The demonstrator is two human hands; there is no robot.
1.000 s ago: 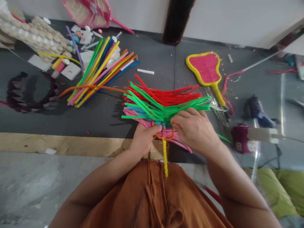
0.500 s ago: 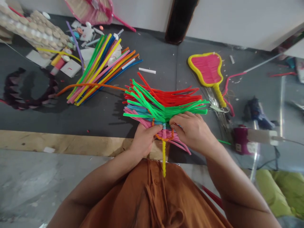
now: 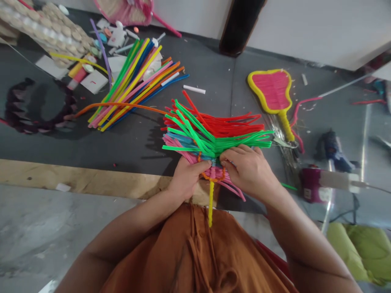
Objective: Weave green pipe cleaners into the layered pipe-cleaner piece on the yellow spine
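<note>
A pipe-cleaner piece [image 3: 229, 142] spreads out in front of me, with red, green, blue and pink stems fanning to both sides of a middle stalk. Its twisted yellow handle [image 3: 211, 203] points toward my body. My left hand [image 3: 187, 177] grips the lower left of the piece, thumb pressed beside the stalk. On the other side my right hand [image 3: 247, 165] is closed on the piece, its fingers curled at the green and orange stems. A long orange pipe cleaner [image 3: 122, 104] runs from the piece's left side across the table. My fingertips are partly hidden by stems.
A bundle of coloured pipe cleaners [image 3: 134, 85] lies at the back left, near a dark ring-shaped band [image 3: 15, 106]. A pink and yellow pipe-cleaner fan [image 3: 276, 91] lies to the right, by loose wires [image 3: 282, 142]. Farther right are a glue gun [image 3: 336, 150] and a purple-and-white device [image 3: 314, 185].
The whole view has shifted slightly, with the far objects now a little to the right. Both hands keep their hold on the piece, almost unmoved.
</note>
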